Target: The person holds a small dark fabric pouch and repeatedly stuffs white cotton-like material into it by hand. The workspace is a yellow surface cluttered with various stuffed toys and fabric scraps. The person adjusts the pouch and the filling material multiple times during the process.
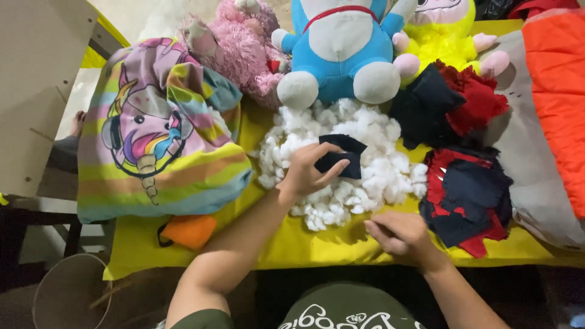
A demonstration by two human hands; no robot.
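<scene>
My left hand [306, 172] grips a small dark navy fabric pouch [341, 156] over a heap of white stuffing fluff [365, 131] in the middle of the yellow cloth [304, 244]. My right hand [396, 233] rests at the near edge of the fluff, fingers curled, pinching at a bit of white stuffing; how much it holds is hard to tell. Both forearms reach up from the bottom of the view.
A rainbow unicorn-print cushion [158, 128] lies at left with an orange piece [189, 230] below it. Pink [237, 49], blue-and-white [341, 49] and yellow [442, 36] plush toys stand behind. Navy and red fabric pieces [469, 195] pile at right, beside an orange cover [557, 91].
</scene>
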